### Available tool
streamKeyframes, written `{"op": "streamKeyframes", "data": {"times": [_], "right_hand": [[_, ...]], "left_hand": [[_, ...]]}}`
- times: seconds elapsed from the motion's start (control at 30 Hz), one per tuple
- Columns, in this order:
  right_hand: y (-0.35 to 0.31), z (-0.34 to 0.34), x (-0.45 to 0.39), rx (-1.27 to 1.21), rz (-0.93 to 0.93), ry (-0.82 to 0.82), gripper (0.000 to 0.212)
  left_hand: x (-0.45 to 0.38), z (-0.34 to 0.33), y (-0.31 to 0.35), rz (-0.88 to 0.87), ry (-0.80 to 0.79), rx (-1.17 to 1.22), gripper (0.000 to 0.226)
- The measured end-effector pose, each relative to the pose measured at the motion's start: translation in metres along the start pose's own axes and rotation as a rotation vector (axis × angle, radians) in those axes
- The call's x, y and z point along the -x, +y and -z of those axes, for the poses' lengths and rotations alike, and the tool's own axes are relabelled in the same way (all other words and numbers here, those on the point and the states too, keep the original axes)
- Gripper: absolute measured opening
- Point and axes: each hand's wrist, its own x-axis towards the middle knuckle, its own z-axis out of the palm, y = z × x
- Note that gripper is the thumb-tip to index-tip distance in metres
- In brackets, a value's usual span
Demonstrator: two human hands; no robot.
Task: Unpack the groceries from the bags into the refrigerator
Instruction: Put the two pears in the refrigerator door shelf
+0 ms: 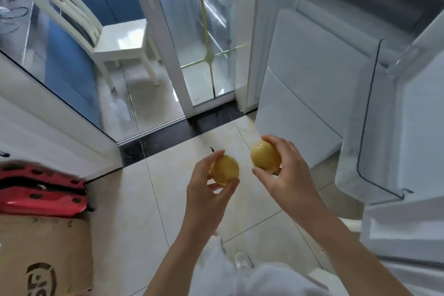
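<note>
Each of my hands holds a yellow round fruit over the tiled floor. My left hand (206,190) grips one yellow fruit (225,169) with a small dark stem showing above it. My right hand (288,175) curls over the second yellow fruit (263,156), a little higher and nearer the refrigerator (312,74). The refrigerator stands open at the right, its door (394,132) swung toward me with an empty transparent shelf bin. A brown paper bag (45,255) sits on the floor at the lower left.
A red zipped bag (40,190) lies behind the paper bag. A white chair (115,38) stands beyond a glass sliding door (206,38), with a dark threshold strip (182,132) across the floor. My white-clad legs and a shoe (242,262) show below.
</note>
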Motion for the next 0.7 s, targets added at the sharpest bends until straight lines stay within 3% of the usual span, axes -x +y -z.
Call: {"op": "streamKeyframes", "data": {"times": [0.13, 0.4, 0.7], "right_hand": [[-0.007, -0.005, -0.042, -0.006, -0.035, 0.123, 0.061], [-0.041, 0.026, -0.124, 0.09, -0.116, 0.523, 0.062], [-0.044, 0.081, -0.135, 0.165, -0.306, 0.845, 0.059]], "left_hand": [[-0.068, 0.001, 0.005, -0.043, -0.128, 0.027, 0.069], [-0.208, 0.002, 0.049, -0.225, -0.473, 0.075, 0.075], [-0.277, -0.072, 0.112, -0.389, -0.822, 0.155, 0.064]]}}
